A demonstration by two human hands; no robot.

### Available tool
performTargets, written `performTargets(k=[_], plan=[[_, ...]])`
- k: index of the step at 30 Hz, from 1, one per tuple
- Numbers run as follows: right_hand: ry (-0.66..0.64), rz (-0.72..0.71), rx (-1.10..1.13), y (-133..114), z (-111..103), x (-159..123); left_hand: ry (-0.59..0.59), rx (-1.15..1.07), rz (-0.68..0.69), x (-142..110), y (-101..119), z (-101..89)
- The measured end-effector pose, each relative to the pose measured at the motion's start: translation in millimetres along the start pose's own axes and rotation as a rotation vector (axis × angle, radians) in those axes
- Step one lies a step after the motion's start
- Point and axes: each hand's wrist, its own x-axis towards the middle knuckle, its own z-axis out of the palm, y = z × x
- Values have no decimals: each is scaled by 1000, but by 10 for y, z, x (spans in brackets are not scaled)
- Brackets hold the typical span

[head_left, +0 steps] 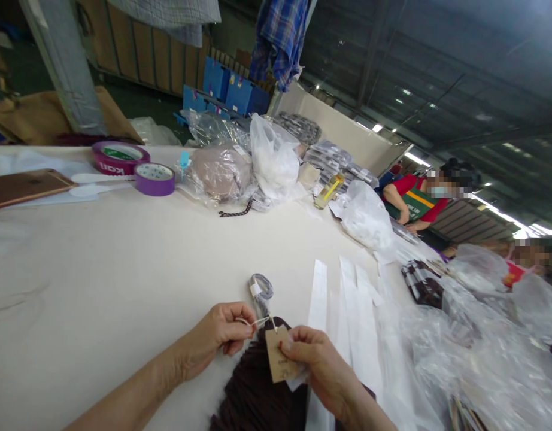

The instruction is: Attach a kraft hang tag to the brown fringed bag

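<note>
Left fingers [238, 331] pinching string [260, 321], right fingers [300, 351] pinching tan tag [276, 359], clear bag [197, 188] containing taupe item [223, 172]

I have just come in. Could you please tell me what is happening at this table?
A person's right hand holds a brown tag, while the left hand pinches a pale string near its top. Dark brown material lies below the hands on the white table. Farther off to the right, a co-worker bends forward.
</note>
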Motion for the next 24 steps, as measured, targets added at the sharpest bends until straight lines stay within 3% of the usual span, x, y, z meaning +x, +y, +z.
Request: performTargets(k=[5, 10, 13, 17, 24], plan=[[-30, 34, 109, 234, 232, 36, -58, 174, -48, -324, -76, -19], [-78, -10, 172, 220, 371, 21, -159, 239, -56, -506, -332, 51], [-98, -51, 152, 210, 466, -14, -173, 260, 19, -521, -497, 126], [-86, -82, 162, 245, 530, -2, -15, 326, 117, -476, -471, 173], [-106, -68, 160, 281, 505, 32, 288, 61, -67, -300, -131, 261]])
